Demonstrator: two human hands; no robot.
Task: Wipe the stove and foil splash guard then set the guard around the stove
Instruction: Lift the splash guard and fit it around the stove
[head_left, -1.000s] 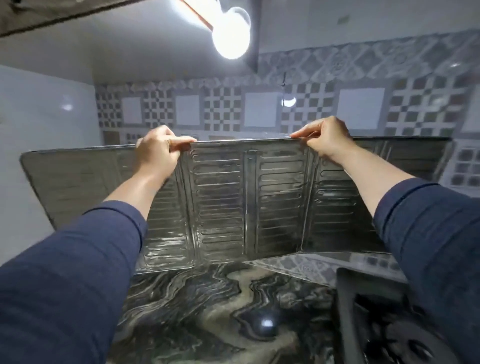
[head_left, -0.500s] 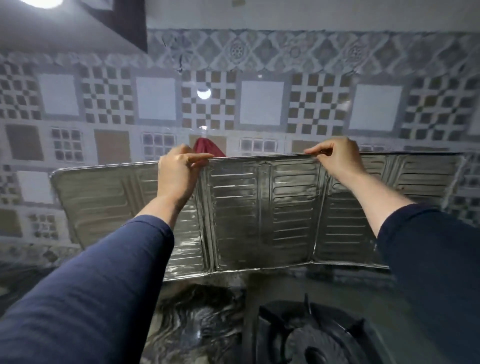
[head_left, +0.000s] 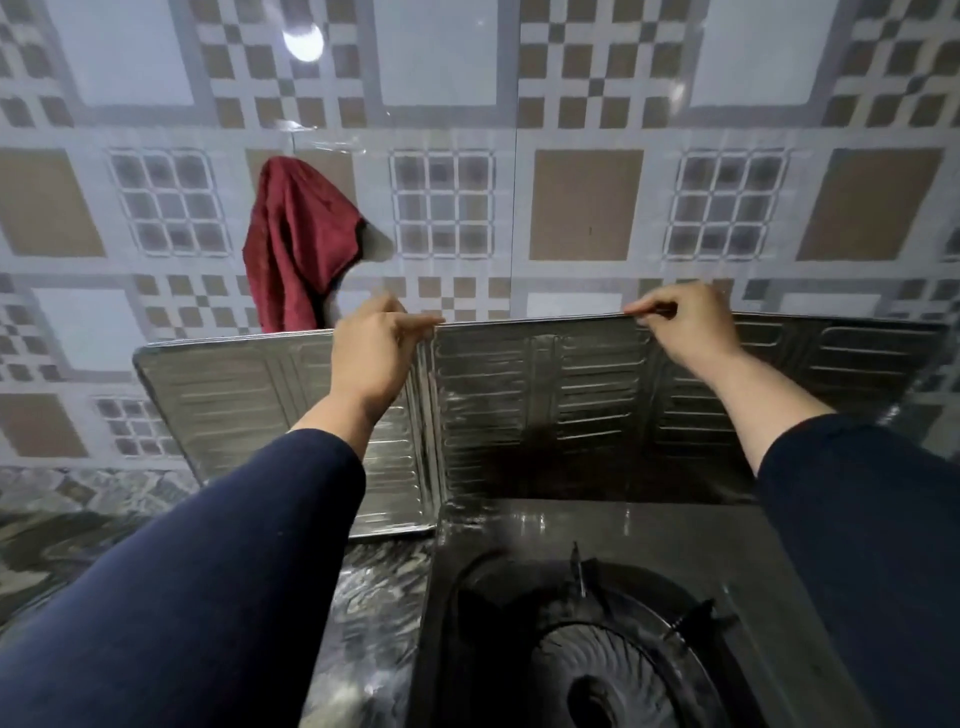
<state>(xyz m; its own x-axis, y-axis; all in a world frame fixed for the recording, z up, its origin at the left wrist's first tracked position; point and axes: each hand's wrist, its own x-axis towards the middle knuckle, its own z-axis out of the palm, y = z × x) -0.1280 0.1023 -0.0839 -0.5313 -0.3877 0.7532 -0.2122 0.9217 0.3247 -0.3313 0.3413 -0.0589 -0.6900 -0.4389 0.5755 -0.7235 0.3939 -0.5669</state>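
The ribbed foil splash guard (head_left: 540, 405) stands upright behind the black gas stove (head_left: 587, 623), its middle panel along the stove's back edge. Its left panel angles out over the counter, and its right panel runs off behind my right sleeve. My left hand (head_left: 374, 353) pinches the guard's top edge at the left fold. Further right on the same top edge, my right hand (head_left: 685, 327) grips near the right fold. The burner and its pan support show at the bottom centre.
A dark red cloth (head_left: 296, 244) hangs on the patterned tile wall (head_left: 587, 202) just above the guard's left panel. The dark marbled counter (head_left: 369, 613) lies left of the stove.
The guard has moved right and back, from over the counter to behind the stove. The view has tilted down, so the stove and red cloth show more fully. Both hands keep their grip.
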